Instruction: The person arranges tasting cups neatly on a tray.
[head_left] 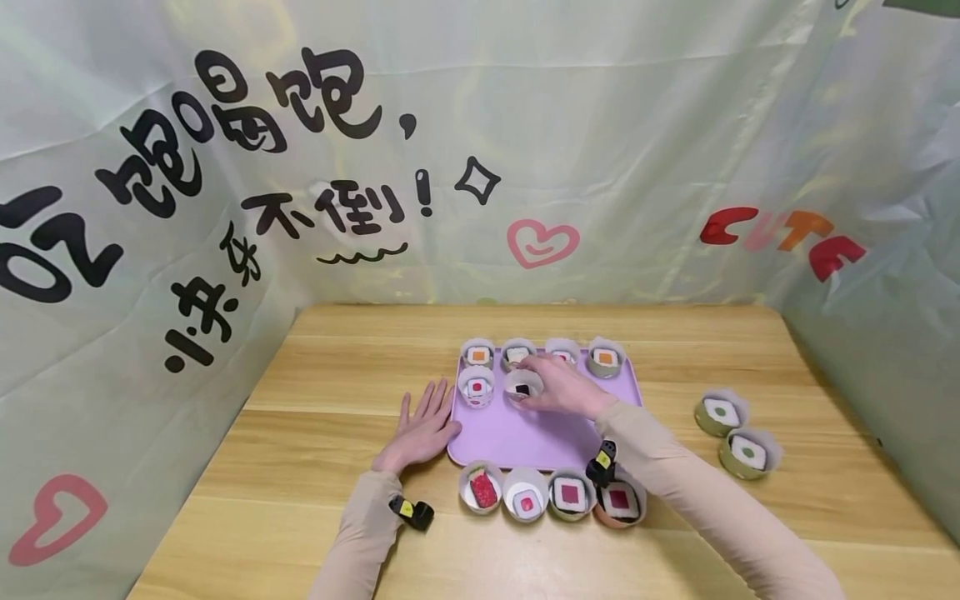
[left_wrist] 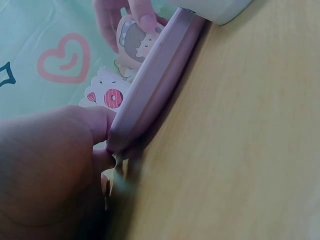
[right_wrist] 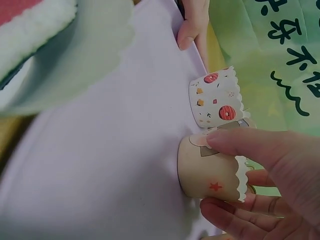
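A beige paper baking cup with a red star and a scalloped rim stands on the lilac tray. My right hand grips it, thumb on one side and fingers on the other. In the head view, a sushi piece with a dark centre shows inside this cup. My left hand lies on the table with fingers spread, its thumb side touching the tray's left edge. Left of the held cup is a white cup with a donut print, holding a white sushi piece with a red centre.
Several filled cups line the tray's far edge, including one with an orange-centred piece. Along the near edge stands another row, with a red-topped piece at its left. Two cups with green-centred pieces sit on the wooden table at right.
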